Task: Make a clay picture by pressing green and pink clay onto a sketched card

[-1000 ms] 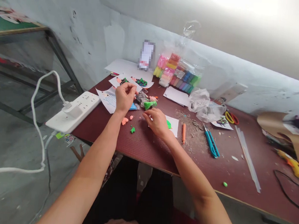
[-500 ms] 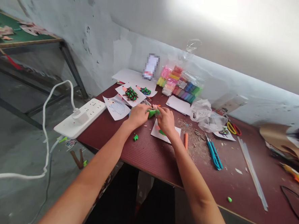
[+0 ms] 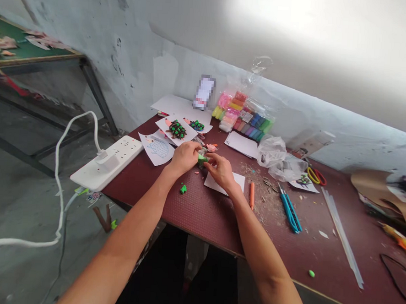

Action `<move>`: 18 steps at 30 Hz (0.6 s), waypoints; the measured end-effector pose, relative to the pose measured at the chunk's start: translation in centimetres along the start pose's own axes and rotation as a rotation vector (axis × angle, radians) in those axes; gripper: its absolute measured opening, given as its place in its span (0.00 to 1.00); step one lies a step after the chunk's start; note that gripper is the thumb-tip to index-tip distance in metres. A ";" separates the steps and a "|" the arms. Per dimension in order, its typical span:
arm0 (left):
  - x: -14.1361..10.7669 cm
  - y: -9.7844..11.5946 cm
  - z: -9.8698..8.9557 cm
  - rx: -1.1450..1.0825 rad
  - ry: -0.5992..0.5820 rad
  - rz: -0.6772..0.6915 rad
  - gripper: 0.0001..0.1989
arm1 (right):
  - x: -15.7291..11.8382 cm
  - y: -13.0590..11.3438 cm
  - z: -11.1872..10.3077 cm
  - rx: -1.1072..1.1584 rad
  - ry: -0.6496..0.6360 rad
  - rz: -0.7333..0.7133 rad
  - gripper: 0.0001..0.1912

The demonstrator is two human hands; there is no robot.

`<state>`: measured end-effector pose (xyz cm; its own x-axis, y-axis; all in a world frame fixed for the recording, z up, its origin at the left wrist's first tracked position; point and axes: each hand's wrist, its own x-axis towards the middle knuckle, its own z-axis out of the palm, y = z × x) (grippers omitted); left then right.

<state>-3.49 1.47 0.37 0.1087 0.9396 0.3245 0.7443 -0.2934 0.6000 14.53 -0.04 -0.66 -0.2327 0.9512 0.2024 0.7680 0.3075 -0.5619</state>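
Observation:
Between my two hands is a lump of green modelling clay (image 3: 202, 159), with what looks like clear wrapping around it. My left hand (image 3: 186, 156) is closed on its left side, and the fingers of my right hand (image 3: 221, 170) pinch it from the right. A white card (image 3: 237, 179) lies under my right wrist, its middle hidden by the hand. Nearer me on the table sits a small green clay bit (image 3: 183, 188). A pink clay lump (image 3: 211, 148) rests just beyond my hands. Right of the card is an orange stick (image 3: 251, 195).
Hedgehog cards (image 3: 176, 129) and a blue-dotted drawing (image 3: 158, 148) lie at the left, by a white power strip (image 3: 120, 154). Packed coloured clay (image 3: 246, 118) and a phone (image 3: 204, 92) stand at the wall. A teal tool (image 3: 290, 210), scissors (image 3: 315, 176) and clear sticks (image 3: 344, 238) lie right.
Both hands have shifted slightly, and the right fingers have moved left and nearer me. More of the pink lump shows behind them. The card's green and pink patch is now covered.

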 end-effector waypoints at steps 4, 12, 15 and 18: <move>0.5 -0.5 -0.4 -0.156 0.135 -0.050 0.17 | -0.2 1.1 -1.0 0.044 0.112 0.075 0.13; 2.1 -2.4 -1.8 -0.984 0.437 -0.312 0.10 | -0.9 0.9 -0.5 -0.014 0.163 -0.083 0.14; 2.2 -3.2 -2.2 -1.126 0.449 -0.358 0.09 | -0.7 -0.4 0.9 -0.051 0.093 -0.174 0.19; 2.3 -3.7 -2.3 -1.094 0.452 -0.363 0.09 | -0.2 -1.1 1.6 -0.126 0.045 -0.140 0.11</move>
<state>-7.54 4.34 0.58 -0.3880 0.9157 0.1046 -0.2819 -0.2260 0.9325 12.79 -0.53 -1.43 -0.3183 0.8963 0.3086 0.7993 0.4288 -0.4210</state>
